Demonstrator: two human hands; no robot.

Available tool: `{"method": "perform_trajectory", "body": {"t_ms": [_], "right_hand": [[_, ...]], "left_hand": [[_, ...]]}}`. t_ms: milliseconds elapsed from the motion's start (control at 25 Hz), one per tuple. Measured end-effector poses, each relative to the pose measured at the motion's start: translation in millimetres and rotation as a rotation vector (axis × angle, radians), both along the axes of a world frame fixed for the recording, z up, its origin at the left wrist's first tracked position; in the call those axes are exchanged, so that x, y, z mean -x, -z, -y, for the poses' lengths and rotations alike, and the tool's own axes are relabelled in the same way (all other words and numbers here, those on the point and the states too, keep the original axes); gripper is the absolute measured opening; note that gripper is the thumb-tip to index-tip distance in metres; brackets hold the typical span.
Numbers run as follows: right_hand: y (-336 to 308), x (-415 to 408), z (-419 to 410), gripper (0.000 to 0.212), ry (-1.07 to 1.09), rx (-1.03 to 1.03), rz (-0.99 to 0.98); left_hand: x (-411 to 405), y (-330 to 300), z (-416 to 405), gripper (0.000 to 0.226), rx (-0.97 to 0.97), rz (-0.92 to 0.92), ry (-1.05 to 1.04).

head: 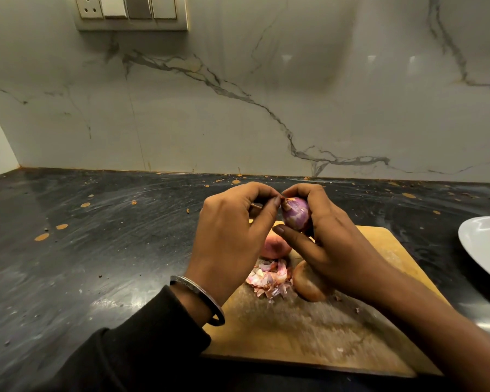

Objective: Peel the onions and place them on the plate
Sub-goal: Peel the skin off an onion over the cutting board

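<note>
2 hands are up over the scratched wooden cutting board (pixel 317 332). The right hand (pixel 327 236) grips a shiny purple peeled onion (pixel 296 213). The left hand (pixel 232 222) pinches the skin at its tip. 2 more brown-skinned onions (pixel 309 281) lie on the board beside a pile of pink peels (pixel 269 278). The white round plate (pixel 484 244) sits well apart on the right.

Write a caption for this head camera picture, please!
Right hand holds purple onion while left hand picks its skin.

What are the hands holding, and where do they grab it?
The right hand grips a purple onion round its sides. The left hand pinches skin at its tip.
</note>
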State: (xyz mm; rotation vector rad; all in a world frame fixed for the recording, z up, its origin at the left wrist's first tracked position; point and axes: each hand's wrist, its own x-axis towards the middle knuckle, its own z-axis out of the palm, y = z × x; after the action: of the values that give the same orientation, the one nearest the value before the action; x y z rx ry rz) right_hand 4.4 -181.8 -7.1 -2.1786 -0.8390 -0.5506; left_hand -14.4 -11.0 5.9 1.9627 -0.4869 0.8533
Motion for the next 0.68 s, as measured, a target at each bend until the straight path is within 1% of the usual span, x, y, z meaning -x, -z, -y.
{"method": "perform_trajectory", "body": {"t_ms": [80,200,280,400,520,600,680], "right_hand": [[1.4,0.1,-1.5,0.042,-0.011,-0.012,0.010],[2.6,0.7,-5.0,0.041,-0.025,-0.037,0.081],[1.5,1.3,-6.4,0.043,-0.043,-0.043,0.109],[2.0,0.8,-3.4,0.048,-0.067,-0.080,0.088],[1.9,1.9,-5.1,0.048,-0.109,-0.128,0.061],[1.1,3.2,-6.8,0.046,-0.148,-0.158,0.082],[-0.1,4.2,-6.8,0.044,-0.181,-0.176,0.077]], "left_hand": [[-0.8,0.8,-0.1,0.008,-0.037,0.024,-0.039],[0.4,2.0,2.2,0.008,0.054,-0.042,-0.004],[0.4,1.3,2.8,0.008,0.176,-0.162,0.068],[0.5,-0.9,3.4,0.008,0.387,-0.368,0.249],[0.3,-1.8,1.6,0.013,0.487,-0.487,0.335],[-1.6,-3.1,1.3,0.019,0.571,-0.584,0.382],[-3.1,-5.5,0.3,0.021,0.612,-0.627,0.369]]}}
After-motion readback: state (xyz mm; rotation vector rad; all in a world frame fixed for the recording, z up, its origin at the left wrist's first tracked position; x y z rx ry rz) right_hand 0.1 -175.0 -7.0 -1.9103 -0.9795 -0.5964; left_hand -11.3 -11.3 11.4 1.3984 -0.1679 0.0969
